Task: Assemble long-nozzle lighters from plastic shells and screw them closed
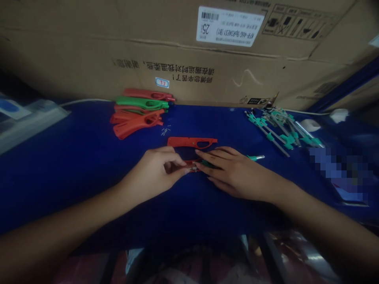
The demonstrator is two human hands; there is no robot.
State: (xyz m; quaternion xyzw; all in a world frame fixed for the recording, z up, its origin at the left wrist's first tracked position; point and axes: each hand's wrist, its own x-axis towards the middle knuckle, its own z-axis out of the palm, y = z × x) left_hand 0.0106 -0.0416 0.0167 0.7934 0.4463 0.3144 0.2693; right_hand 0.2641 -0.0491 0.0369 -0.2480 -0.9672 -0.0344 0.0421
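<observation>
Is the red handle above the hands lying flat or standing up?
Lying flat: the red handle rests on its side on the blue mat, its oval opening facing up.

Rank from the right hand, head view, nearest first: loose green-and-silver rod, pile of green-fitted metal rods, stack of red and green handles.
1. Loose green-and-silver rod, just beyond the right hand.
2. Pile of green-fitted metal rods, farther right.
3. Stack of red and green handles, far left.

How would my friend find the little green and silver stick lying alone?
Start at the big cardboard box behind the blue table. On the right lies a heap of metal rods with green parts. Just below it, by the person's right hand, one short green-and-silver rod lies alone.
</observation>
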